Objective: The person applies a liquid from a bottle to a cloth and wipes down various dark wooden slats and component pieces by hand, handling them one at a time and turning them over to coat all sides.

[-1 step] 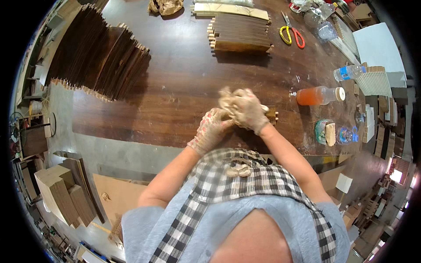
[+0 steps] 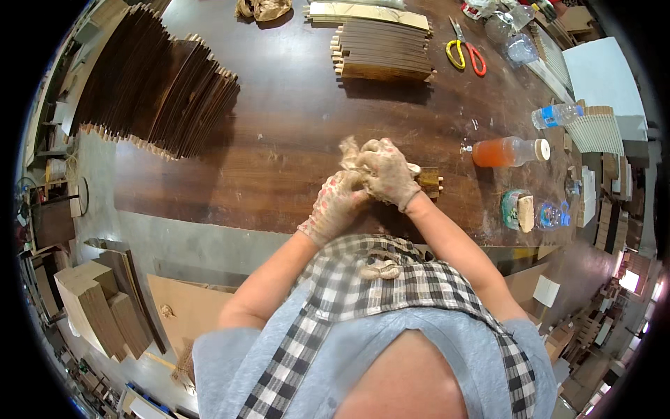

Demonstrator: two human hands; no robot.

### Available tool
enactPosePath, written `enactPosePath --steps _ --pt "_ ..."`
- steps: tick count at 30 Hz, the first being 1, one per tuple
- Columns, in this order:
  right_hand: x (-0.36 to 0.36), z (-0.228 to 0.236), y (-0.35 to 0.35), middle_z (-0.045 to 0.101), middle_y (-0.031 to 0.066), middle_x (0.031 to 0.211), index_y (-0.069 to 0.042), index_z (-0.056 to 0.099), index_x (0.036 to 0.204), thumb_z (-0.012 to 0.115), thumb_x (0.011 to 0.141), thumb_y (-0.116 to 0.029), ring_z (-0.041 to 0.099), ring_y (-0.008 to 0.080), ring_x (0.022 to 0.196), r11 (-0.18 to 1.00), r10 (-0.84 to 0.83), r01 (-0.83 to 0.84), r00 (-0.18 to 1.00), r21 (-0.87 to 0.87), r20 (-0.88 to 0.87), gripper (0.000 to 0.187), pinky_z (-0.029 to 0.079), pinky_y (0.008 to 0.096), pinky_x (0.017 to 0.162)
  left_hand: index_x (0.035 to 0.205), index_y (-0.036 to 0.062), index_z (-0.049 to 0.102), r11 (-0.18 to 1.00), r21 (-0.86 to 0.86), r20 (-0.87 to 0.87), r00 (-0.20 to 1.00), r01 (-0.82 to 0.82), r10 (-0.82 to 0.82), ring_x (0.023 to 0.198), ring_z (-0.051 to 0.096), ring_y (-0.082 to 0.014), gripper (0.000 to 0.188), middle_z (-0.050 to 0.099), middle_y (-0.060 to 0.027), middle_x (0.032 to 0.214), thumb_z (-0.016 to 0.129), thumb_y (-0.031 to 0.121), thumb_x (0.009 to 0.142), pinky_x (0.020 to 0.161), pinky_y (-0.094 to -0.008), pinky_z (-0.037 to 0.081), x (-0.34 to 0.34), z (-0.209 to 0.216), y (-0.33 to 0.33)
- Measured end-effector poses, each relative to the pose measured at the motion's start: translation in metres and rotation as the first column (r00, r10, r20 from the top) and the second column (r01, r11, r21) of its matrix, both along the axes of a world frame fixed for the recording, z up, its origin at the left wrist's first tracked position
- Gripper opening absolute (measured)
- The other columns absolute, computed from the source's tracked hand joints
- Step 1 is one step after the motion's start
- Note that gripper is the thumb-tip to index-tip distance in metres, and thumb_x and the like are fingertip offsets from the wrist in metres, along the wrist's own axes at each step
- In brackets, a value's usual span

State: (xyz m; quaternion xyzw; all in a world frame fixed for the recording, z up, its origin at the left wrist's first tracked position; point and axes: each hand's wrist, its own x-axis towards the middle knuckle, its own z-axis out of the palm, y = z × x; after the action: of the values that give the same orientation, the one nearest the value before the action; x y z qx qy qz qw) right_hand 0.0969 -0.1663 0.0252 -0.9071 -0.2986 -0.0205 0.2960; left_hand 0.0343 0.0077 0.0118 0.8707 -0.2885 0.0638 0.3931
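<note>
Both my hands wear pale, dirty work gloves with reddish dots and meet over the near part of the table. My right hand (image 2: 388, 173) is closed around a crumpled beige rag (image 2: 349, 150), which sticks out past its fingers. Beneath that hand lies a short dark wooden slat (image 2: 429, 178); its right end shows, with small light dowel pegs. My left hand (image 2: 336, 206) is closed at the slat's other end, touching the right hand. The gloves hide the slat's middle and left end.
Rows of dark slats with pegged ends (image 2: 157, 91) stand at the left, with a smaller stack (image 2: 384, 52) at the back. Scissors (image 2: 466, 52), an orange-filled bottle (image 2: 499, 152), a clear bottle (image 2: 555, 116) and a cut container (image 2: 516, 211) sit to the right on the brown table (image 2: 279, 140).
My right hand and the rag have shifted slightly left and toward me, showing more of the slat's right end. My left hand stays nearly in place.
</note>
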Motion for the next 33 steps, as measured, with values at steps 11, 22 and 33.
enactPosePath --steps 11,22,33 --pt "0.001 -0.008 -0.004 0.067 0.0097 0.099 -0.011 0.072 0.087 0.075 0.077 -0.017 0.061 0.0288 0.093 0.999 -0.017 0.018 1.0 0.036 -0.021 0.012 0.052 0.0436 0.085 0.099 0.0165 0.077 1.0 -0.002 0.021 1.0 -0.002 0.002 0.099 0.065 -0.0291 0.021 0.066 -0.0061 0.1 0.077 0.014 0.077 0.082 -0.0425 0.055 -0.002 -0.009 0.0" --pt "-0.062 -0.013 -0.196 0.065 0.013 0.102 -0.006 0.069 0.095 0.075 0.081 -0.01 0.061 0.0336 0.1 0.831 -0.548 0.555 0.827 -0.036 0.125 0.015 0.048 0.0432 0.09 0.121 0.0166 0.07 0.988 0.15 0.041 0.999 -0.022 0.016 0.117 0.058 -0.0343 0.047 0.063 -0.0088 0.114 0.082 0.019 0.075 0.1 -0.0515 0.046 0.003 0.016 -0.005" --pt "-0.086 -0.047 -0.183 0.066 0.0127 0.104 -0.006 0.07 0.095 0.075 0.082 -0.008 0.062 0.0321 0.102 0.706 -0.684 0.663 0.73 0.247 -0.005 0.014 0.049 0.0423 0.092 0.13 0.0115 0.061 0.881 0.468 0.124 0.992 -0.069 0.012 0.104 0.059 -0.03 0.054 0.058 -0.0107 0.107 0.075 0.025 0.079 0.088 -0.045 0.05 0.028 0.054 -0.021"
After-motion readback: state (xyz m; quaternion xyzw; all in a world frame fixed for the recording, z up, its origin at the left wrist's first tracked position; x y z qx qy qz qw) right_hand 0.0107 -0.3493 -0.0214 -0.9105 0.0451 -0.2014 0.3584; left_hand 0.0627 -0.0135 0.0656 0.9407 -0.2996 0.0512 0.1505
